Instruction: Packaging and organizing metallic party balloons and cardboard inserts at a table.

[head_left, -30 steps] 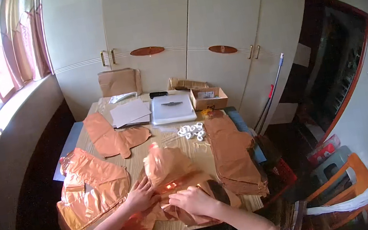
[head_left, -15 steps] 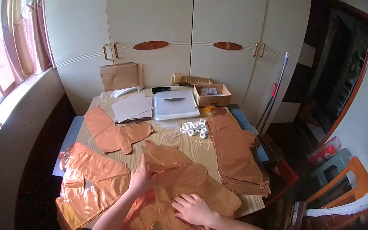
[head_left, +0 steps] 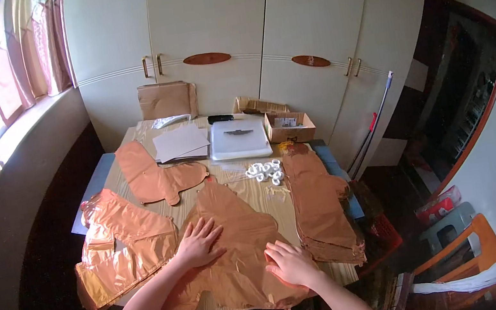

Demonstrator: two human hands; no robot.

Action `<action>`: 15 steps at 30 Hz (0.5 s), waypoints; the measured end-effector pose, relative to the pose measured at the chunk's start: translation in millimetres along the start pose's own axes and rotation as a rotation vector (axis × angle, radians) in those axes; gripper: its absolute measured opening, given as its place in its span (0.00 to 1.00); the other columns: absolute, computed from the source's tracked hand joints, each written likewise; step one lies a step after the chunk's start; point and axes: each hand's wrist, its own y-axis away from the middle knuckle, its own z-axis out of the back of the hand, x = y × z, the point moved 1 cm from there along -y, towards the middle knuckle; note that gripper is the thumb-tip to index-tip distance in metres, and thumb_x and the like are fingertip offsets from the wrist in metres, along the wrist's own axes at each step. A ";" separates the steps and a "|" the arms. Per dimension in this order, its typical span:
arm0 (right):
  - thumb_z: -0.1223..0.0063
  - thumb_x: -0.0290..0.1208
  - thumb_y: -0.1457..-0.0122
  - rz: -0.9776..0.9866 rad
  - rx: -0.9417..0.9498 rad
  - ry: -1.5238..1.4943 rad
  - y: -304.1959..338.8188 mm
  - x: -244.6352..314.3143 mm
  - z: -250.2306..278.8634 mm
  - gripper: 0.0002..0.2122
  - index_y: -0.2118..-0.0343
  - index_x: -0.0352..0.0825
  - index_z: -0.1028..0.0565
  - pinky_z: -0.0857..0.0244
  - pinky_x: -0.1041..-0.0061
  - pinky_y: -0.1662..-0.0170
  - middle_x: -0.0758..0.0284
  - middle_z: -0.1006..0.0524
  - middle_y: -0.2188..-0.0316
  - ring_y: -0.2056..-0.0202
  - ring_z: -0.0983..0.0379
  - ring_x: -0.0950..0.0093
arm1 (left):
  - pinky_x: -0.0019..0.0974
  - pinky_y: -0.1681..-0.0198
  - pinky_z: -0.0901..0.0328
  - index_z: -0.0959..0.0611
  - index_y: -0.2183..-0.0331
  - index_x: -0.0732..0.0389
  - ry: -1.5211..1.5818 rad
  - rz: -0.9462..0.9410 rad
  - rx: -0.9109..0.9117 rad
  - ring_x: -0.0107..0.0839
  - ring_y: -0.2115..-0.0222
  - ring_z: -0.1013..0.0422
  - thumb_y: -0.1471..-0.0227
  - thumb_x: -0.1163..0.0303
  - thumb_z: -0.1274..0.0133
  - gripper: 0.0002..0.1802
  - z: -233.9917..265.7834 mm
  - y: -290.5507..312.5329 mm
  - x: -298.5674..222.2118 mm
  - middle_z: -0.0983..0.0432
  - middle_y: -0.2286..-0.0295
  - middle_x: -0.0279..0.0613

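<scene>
A large, flat copper-coloured foil balloon [head_left: 234, 212] with a curved outline lies spread over the near middle of the table. My left hand [head_left: 200, 244] rests on its left part, palm down, fingers spread. My right hand [head_left: 292, 263] lies on its right edge with the fingers stretched out. Neither hand grips anything. To the left is a shinier, creased pile of foil balloons [head_left: 137, 231]. Another flat foil balloon [head_left: 164, 176] lies behind that pile. A thick stack of foil balloons [head_left: 319, 202] sits at the table's right side.
White rolls of ribbon or tape [head_left: 265, 171] are heaped mid-table. Behind them stand a translucent plastic case [head_left: 240, 143], white sheets [head_left: 181, 143] and an open cardboard box [head_left: 290, 125]. A wooden chair [head_left: 488, 240] is at the right; cupboards [head_left: 199, 13] line the back.
The folded-over far part of the middle balloon now lies flat. My left hand has come down onto it, nearer me. My right hand has slid right to its edge.
</scene>
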 end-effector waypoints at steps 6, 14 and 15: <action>0.51 0.47 0.41 -0.031 -0.052 -0.110 -11.5 -2.9 1.5 0.30 0.40 0.37 0.41 0.47 0.58 0.40 0.56 0.41 0.39 0.39 0.43 0.58 | 0.62 0.39 0.57 0.36 0.40 0.49 0.014 -0.069 0.009 0.51 0.38 0.52 0.48 0.38 0.56 0.40 0.4 1.9 8.4 0.45 0.39 0.47; 0.46 0.43 0.42 -0.103 -0.129 -0.210 27.5 -20.8 12.1 0.30 0.41 0.34 0.40 0.44 0.59 0.41 0.51 0.47 0.38 0.40 0.44 0.52 | 0.63 0.39 0.57 0.34 0.42 0.52 0.048 -0.057 -0.022 0.51 0.38 0.52 0.50 0.40 0.52 0.40 6.4 12.7 5.6 0.43 0.41 0.47; 0.44 0.41 0.43 -0.135 -0.152 -0.279 34.0 -21.8 16.5 0.30 0.41 0.34 0.39 0.43 0.60 0.42 0.51 0.46 0.39 0.41 0.42 0.53 | 0.63 0.38 0.58 0.35 0.41 0.52 0.064 -0.049 -0.002 0.51 0.38 0.53 0.50 0.40 0.52 0.40 8.1 12.6 4.7 0.44 0.40 0.47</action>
